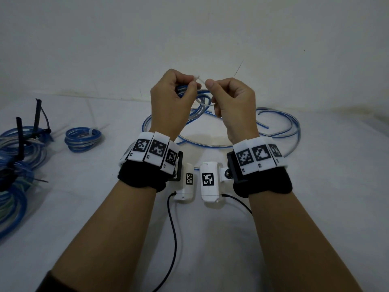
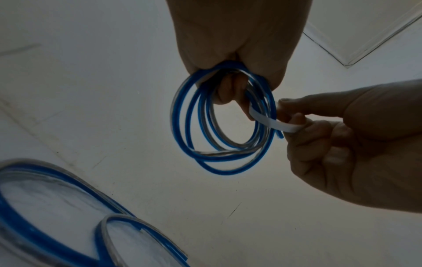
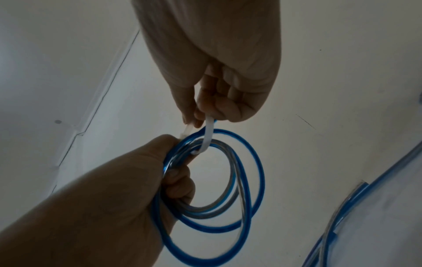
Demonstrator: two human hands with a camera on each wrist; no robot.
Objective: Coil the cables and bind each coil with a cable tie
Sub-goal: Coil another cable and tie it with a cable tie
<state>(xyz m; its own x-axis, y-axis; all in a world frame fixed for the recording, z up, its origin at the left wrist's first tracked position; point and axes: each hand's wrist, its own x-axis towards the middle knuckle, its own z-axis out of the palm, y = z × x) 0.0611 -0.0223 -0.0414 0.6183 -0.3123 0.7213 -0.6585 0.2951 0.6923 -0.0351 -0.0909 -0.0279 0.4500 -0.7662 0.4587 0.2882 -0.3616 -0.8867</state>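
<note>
My left hand (image 1: 190,83) is raised above the table and grips a small coil of blue and clear cable (image 1: 200,100) in its curled fingers. In the left wrist view the coil (image 2: 219,126) hangs as several loops below those fingers. A white cable tie (image 1: 200,79) spans the gap between my two hands, and its strap (image 3: 209,137) passes through the coil's loops. My right hand (image 1: 210,84) pinches the strap (image 2: 269,122) between thumb and forefinger. The tie's head sits at my left fingertips, partly hidden.
A loose blue cable (image 1: 273,127) lies in wide curves on the white table (image 1: 210,239) under my hands. To the left sits a small coil bound with a white tie (image 1: 83,137), and at the far left a pile of coils with black ties (image 1: 19,154). A wall stands close behind.
</note>
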